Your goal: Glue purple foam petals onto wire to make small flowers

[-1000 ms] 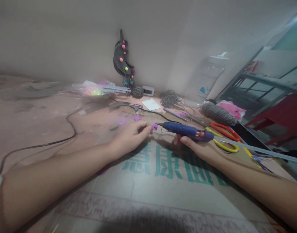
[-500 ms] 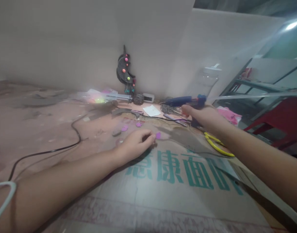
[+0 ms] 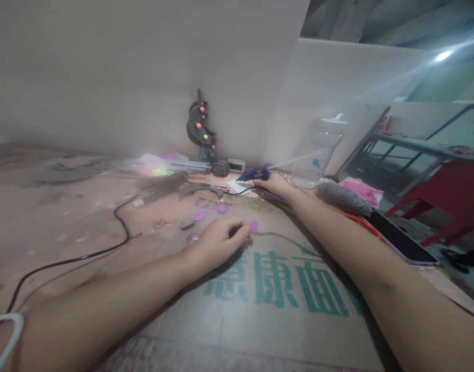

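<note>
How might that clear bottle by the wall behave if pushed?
The bottle might tip if pushed near its white lid, since it looks tall for its base. Its smooth, clear sides could feel slippery. I can't tell whether it holds liquid, so weight is uncertain.

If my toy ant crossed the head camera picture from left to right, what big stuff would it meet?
Crescent moon decoration → gray yarn ball → blue glue gun → clear water bottle → pink cloth → red seat.
</note>
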Motion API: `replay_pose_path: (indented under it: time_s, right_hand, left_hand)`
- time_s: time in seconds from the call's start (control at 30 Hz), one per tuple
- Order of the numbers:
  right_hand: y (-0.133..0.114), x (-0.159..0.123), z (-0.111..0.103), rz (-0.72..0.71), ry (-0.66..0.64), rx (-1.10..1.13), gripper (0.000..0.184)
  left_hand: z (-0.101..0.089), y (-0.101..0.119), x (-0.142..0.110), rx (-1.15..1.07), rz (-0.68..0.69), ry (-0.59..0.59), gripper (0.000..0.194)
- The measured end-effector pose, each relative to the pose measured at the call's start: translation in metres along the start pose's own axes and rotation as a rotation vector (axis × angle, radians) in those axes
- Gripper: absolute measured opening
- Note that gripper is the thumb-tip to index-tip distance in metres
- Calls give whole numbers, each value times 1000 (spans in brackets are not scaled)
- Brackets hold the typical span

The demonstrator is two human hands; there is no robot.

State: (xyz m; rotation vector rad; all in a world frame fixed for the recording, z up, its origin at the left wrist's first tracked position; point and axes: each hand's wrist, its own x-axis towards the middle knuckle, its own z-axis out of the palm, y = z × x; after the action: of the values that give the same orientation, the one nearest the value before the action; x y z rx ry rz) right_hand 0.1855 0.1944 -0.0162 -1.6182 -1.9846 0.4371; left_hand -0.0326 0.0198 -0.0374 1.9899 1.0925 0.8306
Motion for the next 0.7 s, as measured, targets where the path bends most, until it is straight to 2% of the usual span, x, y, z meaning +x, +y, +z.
replay_pose_path:
  time_s: [0.2, 0.47, 0.7]
  right_hand:
    - [7, 5, -4, -1, -18, 31, 42]
    - [14, -4, -20, -19, -35, 23, 42]
    - [8, -29, -40, -26, 98, -117, 40]
  left_hand:
    - [1, -2, 0, -40, -3, -11, 33]
    - [-2, 2, 0, -17, -9, -15, 32]
    - [-2, -2, 0, -29, 0, 6, 33]
